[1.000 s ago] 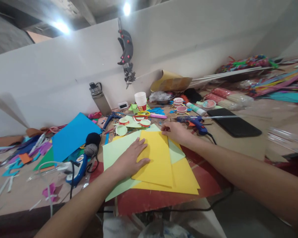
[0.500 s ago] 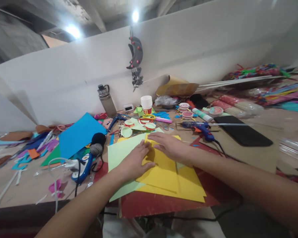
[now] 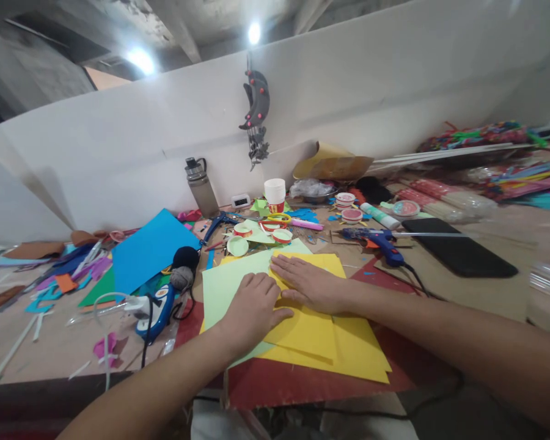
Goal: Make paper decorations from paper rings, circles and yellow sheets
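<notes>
A folded yellow paper sheet [image 3: 309, 333] lies on top of a larger yellow sheet [image 3: 362, 354] and a light green sheet [image 3: 222, 284], all on a red board [image 3: 297, 382]. My left hand [image 3: 252, 308] lies flat with fingers stretched out on the left edge of the folded yellow sheet. My right hand [image 3: 309, 281] presses palm down, fingers together and extended, on the far part of the same sheet, just beyond the left hand. Neither hand holds anything.
A blue glue gun [image 3: 378, 239] and a black tablet [image 3: 458, 253] lie to the right. A second glue gun [image 3: 153, 308], yarn balls [image 3: 183, 269] and a blue sheet [image 3: 149, 247] are left. Tape rolls, scissors [image 3: 277, 218], a paper cup [image 3: 274, 194] and a water bottle [image 3: 201, 186] stand behind.
My right hand slid from the far right corner of the yellow sheet leftward and nearer, flattening down beside the left hand. The left hand stayed on the sheet.
</notes>
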{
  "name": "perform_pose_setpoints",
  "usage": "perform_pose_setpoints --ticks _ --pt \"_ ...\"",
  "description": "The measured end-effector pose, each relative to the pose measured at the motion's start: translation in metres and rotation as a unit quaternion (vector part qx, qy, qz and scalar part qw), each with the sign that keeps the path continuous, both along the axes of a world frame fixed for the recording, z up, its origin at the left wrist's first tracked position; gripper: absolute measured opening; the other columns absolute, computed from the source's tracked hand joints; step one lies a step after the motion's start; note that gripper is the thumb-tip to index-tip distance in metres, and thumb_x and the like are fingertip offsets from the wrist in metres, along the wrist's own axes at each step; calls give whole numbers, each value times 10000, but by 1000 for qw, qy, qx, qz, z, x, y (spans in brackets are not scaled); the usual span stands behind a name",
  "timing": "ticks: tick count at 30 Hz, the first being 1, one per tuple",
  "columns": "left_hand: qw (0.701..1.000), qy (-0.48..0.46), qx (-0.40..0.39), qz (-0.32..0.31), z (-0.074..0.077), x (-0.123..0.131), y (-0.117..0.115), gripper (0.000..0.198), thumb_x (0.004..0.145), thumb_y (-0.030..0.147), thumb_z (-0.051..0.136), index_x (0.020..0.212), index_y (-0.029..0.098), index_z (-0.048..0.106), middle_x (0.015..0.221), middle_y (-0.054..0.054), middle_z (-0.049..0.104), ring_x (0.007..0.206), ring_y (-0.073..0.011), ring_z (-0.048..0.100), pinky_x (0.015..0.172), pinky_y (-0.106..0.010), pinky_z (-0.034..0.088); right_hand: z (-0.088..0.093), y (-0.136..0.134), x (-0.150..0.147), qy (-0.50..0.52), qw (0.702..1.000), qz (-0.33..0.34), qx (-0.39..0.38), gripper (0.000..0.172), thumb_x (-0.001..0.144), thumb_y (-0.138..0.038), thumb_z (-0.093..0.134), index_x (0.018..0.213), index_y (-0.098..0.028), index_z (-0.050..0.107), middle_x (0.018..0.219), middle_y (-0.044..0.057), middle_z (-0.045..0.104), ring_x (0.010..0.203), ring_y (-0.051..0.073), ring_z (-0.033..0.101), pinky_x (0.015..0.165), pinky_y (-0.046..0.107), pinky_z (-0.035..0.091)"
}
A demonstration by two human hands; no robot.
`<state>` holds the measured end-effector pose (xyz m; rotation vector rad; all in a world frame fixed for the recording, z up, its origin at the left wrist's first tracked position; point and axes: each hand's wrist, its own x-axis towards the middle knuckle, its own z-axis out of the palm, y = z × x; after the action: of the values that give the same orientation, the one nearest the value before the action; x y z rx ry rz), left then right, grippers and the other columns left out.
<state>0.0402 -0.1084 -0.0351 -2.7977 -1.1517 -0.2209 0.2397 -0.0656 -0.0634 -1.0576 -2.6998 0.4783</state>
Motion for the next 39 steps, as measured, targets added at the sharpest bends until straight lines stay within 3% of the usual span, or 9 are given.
perform_pose_setpoints --ticks 10,18,22,25,29,33,39 --pt "999 37 20 -13 -12 1 1 348 907 477 508 947 150 616 927 -93 644 904 -255 593 794 -407 432 -2 15 5 -5 1000 -8 4 681 973 -563 266 1501 -138 329 1569 148 283 1460 264 207 1188 465 186" --pt "990 -44 -100 92 -7 3 7 423 786 491 677 1017 158 557 1059 -92 590 979 -270 543 839 -409 443 -2 25 2 -14 999 -50 11 734 958 -552 342 1501 -60 296 1566 211 251 1460 299 192 1184 491 179" --pt "984 -86 -122 101 -10 2 8 442 756 428 721 1049 149 542 1077 -95 580 996 -264 533 867 -398 439 8 9 -6 23 999 36 -15 646 979 -520 305 1487 -124 357 1562 167 294 1459 267 212 1188 475 174" --pt "988 -68 -107 85 -12 2 7 399 784 405 696 1048 142 551 1097 -108 582 1023 -275 529 878 -403 432 10 4 -7 30 995 84 -38 613 980 -531 295 1488 -195 365 1566 122 306 1457 242 223 1191 476 153" --pt "989 -19 -113 97 -6 4 6 336 807 439 665 951 146 581 1068 -111 591 977 -277 546 825 -400 439 4 15 -1 15 998 54 -33 637 980 -549 270 1516 -206 292 1596 91 228 1471 232 172 1198 478 94" --pt "986 -2 -119 113 2 7 5 324 811 443 661 923 149 585 1038 -99 588 931 -258 544 794 -383 431 -1 32 4 8 999 22 -23 670 973 -571 256 1515 -179 298 1591 109 239 1469 242 179 1196 469 126" --pt "982 -66 -134 118 -1 4 6 316 771 425 700 870 163 556 999 -78 573 921 -246 510 799 -375 417 1 33 9 28 1000 -8 -1 729 956 -596 279 1507 -119 309 1570 161 280 1457 270 217 1186 466 186"
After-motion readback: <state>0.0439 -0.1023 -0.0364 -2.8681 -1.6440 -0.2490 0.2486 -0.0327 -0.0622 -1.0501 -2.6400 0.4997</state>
